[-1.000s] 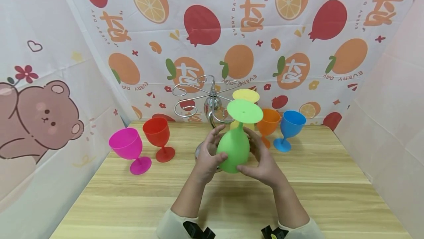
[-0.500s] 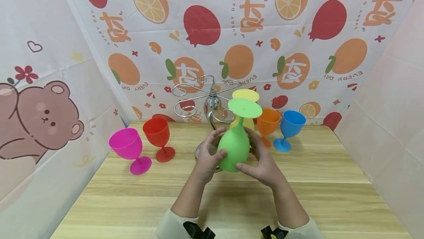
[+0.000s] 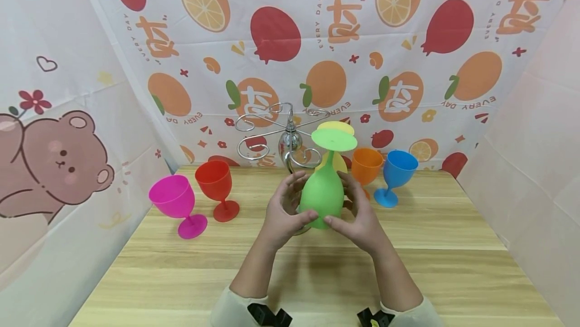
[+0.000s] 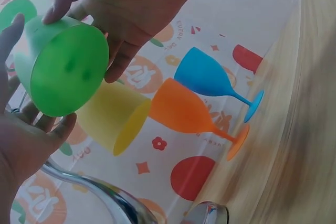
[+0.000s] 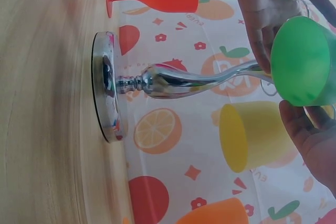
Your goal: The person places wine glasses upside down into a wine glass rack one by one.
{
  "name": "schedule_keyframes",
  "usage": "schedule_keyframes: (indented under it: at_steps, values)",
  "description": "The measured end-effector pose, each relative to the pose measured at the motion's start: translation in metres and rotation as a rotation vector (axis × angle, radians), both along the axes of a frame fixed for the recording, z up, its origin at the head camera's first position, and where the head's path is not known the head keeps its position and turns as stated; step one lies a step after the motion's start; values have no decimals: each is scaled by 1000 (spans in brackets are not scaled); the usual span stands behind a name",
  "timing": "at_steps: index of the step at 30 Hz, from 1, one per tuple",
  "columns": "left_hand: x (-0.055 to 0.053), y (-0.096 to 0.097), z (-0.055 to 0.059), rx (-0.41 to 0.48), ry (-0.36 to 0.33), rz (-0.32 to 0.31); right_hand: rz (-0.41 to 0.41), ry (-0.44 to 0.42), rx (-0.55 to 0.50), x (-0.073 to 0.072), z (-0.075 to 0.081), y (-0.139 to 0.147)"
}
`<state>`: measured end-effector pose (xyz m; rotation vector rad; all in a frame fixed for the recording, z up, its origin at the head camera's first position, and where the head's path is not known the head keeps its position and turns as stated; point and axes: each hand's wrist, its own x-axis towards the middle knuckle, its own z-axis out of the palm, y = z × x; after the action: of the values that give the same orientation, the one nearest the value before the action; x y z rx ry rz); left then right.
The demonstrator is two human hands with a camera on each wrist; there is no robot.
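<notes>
Both hands hold a green plastic goblet (image 3: 322,193) upside down in mid-air, its round foot on top and its bowl mouth facing down. My left hand (image 3: 285,211) curls round the left side of the bowl, thumb near the rim. From the right, my right hand (image 3: 362,216) grips the same bowl, thumb in front. Just behind it is a yellow goblet (image 5: 257,135), also inverted and raised above the table, partly hidden in the head view. A chrome rack (image 3: 290,141) with curled wire arms stands beside and behind the green goblet.
A magenta goblet (image 3: 173,197) and a red goblet (image 3: 215,181) stand upright on the left of the wooden table (image 3: 204,276). An orange goblet (image 3: 366,163) and a blue goblet (image 3: 400,171) stand upright at the right. The rack's round base (image 5: 107,87) rests on the table. Printed cloth (image 3: 362,45) hangs behind.
The green goblet has risen slightly and its foot now covers more of the yellow goblet's foot. Both hands have moved up a little with it. The other goblets stay put.
</notes>
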<state>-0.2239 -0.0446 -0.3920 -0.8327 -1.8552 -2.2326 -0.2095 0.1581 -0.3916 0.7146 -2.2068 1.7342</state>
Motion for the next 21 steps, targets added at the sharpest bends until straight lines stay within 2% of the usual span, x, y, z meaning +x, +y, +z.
schedule_keyframes:
  at_steps: [10,21]
  values:
    - [4,1,3,-127,8,86,-48,7,-3,-1,-1,-1]
    - [2,0,3,-142,13,109,-37,23,-7,-1,-1,0]
